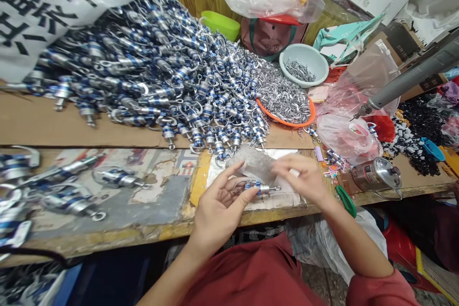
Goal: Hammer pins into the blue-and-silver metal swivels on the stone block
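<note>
At bench (143,232) edge | left hand (218,205) pinches swivel (261,187) | right hand (304,179) (blurred) beside

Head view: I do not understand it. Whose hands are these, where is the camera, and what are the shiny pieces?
The camera sits on a person's head and looks down at their two hands over a worktable. The left hand pinches one small blue and silver metal part. The right hand is blurred beside it, near a clear plastic bag; whether it grips anything is unclear. Behind lie a big pile of the same parts, an orange dish and a white bowl of small silver pieces.
</note>
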